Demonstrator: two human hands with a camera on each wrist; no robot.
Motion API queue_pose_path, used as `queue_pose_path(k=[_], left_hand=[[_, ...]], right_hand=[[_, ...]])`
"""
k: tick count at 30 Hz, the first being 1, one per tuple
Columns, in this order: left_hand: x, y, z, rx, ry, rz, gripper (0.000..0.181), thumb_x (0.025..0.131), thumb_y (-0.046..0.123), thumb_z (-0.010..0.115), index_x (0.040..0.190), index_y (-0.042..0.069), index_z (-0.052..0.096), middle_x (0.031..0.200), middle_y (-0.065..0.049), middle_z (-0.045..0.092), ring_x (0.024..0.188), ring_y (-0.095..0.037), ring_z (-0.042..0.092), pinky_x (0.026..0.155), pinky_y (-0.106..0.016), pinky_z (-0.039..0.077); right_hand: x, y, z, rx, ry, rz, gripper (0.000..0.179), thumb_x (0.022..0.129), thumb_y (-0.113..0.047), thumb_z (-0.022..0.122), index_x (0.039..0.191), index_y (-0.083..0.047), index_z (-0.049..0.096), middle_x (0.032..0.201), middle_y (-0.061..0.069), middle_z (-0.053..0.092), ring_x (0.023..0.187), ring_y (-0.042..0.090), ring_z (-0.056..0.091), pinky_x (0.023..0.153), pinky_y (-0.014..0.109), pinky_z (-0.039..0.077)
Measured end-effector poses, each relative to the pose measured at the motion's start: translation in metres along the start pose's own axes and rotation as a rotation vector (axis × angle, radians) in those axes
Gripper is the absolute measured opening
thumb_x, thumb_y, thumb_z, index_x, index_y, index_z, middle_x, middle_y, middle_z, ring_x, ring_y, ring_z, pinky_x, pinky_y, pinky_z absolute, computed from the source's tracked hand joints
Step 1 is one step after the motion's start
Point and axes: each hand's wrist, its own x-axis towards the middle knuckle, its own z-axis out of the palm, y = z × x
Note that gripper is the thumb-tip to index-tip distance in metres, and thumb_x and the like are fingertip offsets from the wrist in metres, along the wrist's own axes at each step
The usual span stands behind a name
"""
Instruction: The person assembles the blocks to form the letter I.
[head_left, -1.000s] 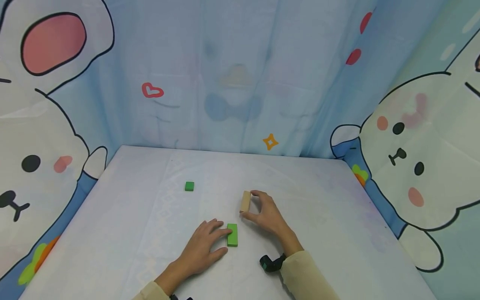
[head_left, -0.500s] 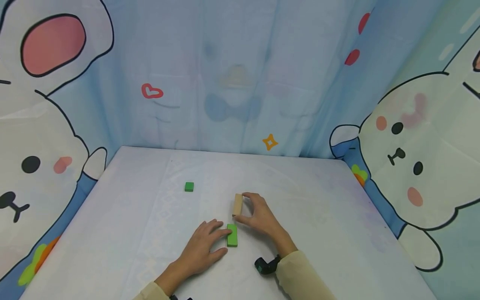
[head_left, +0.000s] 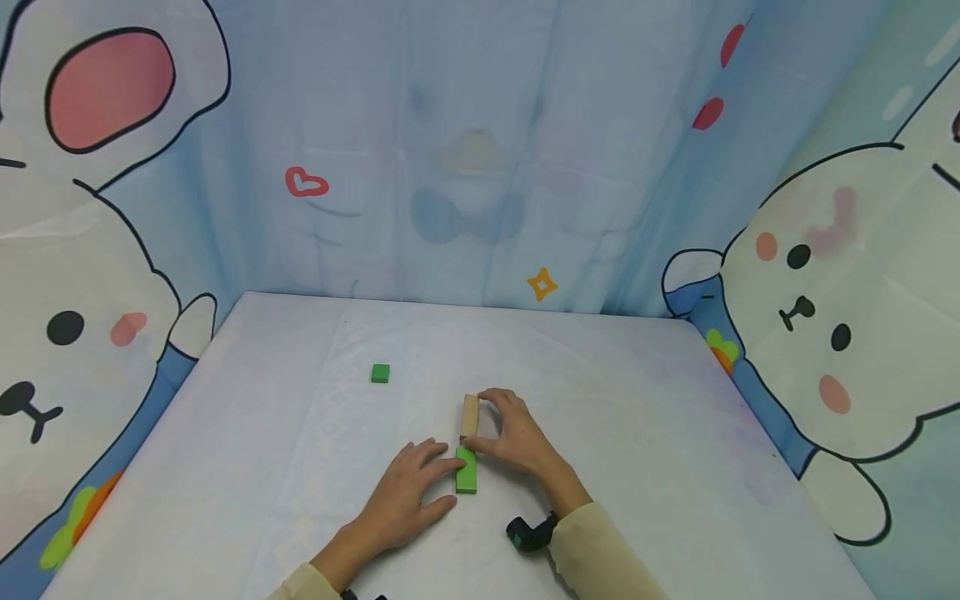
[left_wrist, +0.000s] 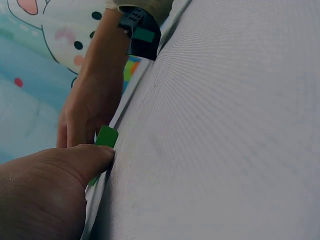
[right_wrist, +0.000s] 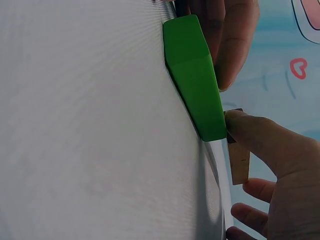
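My right hand (head_left: 519, 435) pinches a plain wooden block (head_left: 469, 415) between thumb and fingertips, at the block's two ends. Just in front of it on the table lies a longish green block (head_left: 467, 477), its far end close to the wooden one. Whether the two blocks touch is hard to tell. My left hand (head_left: 408, 493) rests beside the green block, fingers spread, with the index fingertip on its left edge. The right wrist view shows the green block (right_wrist: 192, 75) large, with the wooden block (right_wrist: 240, 162) partly behind the right thumb.
A small green cube (head_left: 380, 373) sits farther back on the left of the white-covered table (head_left: 637, 400). A black wrist camera (head_left: 531, 533) hangs by the right sleeve. Behind the table hangs a blue curtain (head_left: 465, 83) with cartoon prints.
My right hand has moved left and slightly nearer with the wooden block, bringing it in line behind the green block. The left hand and the green block have stayed put.
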Motion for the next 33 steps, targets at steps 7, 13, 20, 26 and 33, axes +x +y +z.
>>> queue_pose_path(k=[7,13,20,26,33], left_hand=[[-0.0003,-0.0002,0.0004,0.009,0.001,0.006,0.047,0.096,0.030,0.074,0.141,0.023,0.063,0.148,-0.009,0.056,0.145,-0.034,0.046,0.122,-0.061,0.031],[-0.0001,-0.0002,0.0005,0.009,0.010,0.016,0.047,0.095,0.028,0.074,0.140,0.022,0.063,0.147,-0.010,0.056,0.144,-0.035,0.046,0.122,-0.062,0.032],[0.0000,-0.0002,0.0008,0.014,0.013,0.015,0.047,0.095,0.029,0.075,0.140,0.022,0.063,0.147,-0.010,0.056,0.145,-0.034,0.046,0.122,-0.061,0.031],[0.0005,-0.0011,0.0017,0.014,0.014,0.018,0.047,0.095,0.029,0.075,0.140,0.023,0.063,0.147,-0.009,0.056,0.144,-0.034,0.046,0.122,-0.062,0.031],[0.0001,-0.0019,0.0021,0.021,0.017,0.018,0.048,0.094,0.029,0.075,0.140,0.023,0.063,0.147,-0.009,0.057,0.144,-0.034,0.047,0.122,-0.061,0.032]], right_hand=[[-0.0005,0.0018,-0.0003,-0.006,-0.016,-0.005,0.078,0.080,-0.049,0.084,0.145,-0.019,0.054,0.156,0.012,0.047,0.148,0.038,0.042,0.116,0.061,0.041],[-0.0002,0.0032,-0.0008,-0.024,-0.041,-0.017,0.076,0.081,-0.050,0.083,0.145,-0.018,0.056,0.157,0.012,0.046,0.149,0.038,0.040,0.116,0.062,0.041],[0.0003,0.0023,-0.0033,-0.048,-0.072,-0.018,0.076,0.081,-0.052,0.081,0.144,-0.016,0.057,0.157,0.013,0.046,0.149,0.038,0.039,0.116,0.063,0.040],[0.0009,0.0024,-0.0045,-0.045,-0.090,-0.010,0.076,0.081,-0.051,0.081,0.144,-0.016,0.057,0.158,0.013,0.045,0.150,0.038,0.038,0.117,0.063,0.039],[-0.0001,0.0012,-0.0051,-0.045,-0.099,-0.018,0.076,0.081,-0.051,0.081,0.144,-0.016,0.057,0.158,0.013,0.045,0.150,0.038,0.038,0.117,0.063,0.039]])
